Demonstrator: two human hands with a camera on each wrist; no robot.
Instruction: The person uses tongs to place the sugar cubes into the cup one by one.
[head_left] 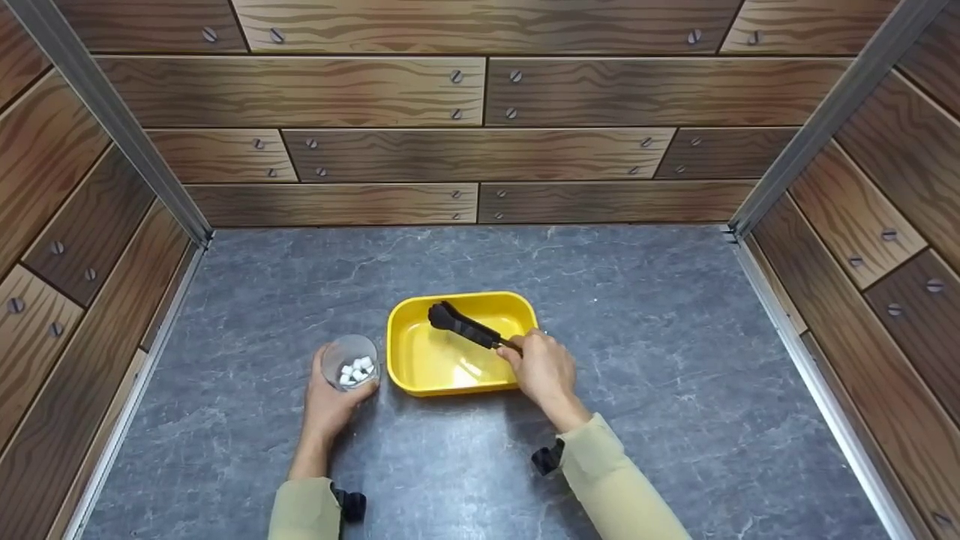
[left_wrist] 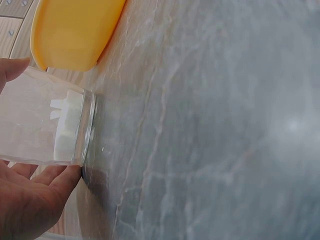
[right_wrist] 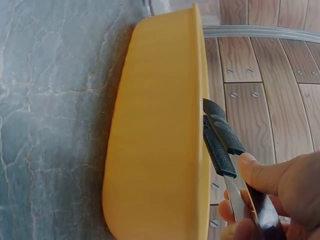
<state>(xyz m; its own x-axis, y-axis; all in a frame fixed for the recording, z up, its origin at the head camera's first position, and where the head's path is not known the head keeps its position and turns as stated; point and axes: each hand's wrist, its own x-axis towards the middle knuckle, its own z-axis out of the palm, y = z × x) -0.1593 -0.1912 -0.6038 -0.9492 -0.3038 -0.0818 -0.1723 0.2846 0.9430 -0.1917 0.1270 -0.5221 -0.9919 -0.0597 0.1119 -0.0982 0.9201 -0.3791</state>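
My left hand (head_left: pixel 330 401) holds a clear glass (head_left: pixel 351 352) between the thumb and fingers, left of a yellow tub. Several white cubes (head_left: pixel 357 370) lie at the glass's bottom. In the left wrist view its base (left_wrist: pixel 87 127) is at or just above the tabletop. My right hand (head_left: pixel 546 367) grips metal tongs with black tips (head_left: pixel 465 327), which reach over the yellow tub (head_left: pixel 401 384) from its right side. In the right wrist view the two black arms (right_wrist: pixel 220 142) lie close together. Whether anything sits between their ends is hidden.
The grey marbled tabletop (head_left: pixel 660 315) spreads around the tub. Wood-patterned walls (head_left: pixel 480 150) with metal corner rails (head_left: pixel 780 127) enclose it at the back and both sides. Black wrist devices (head_left: pixel 351 506) sit by both sleeves.
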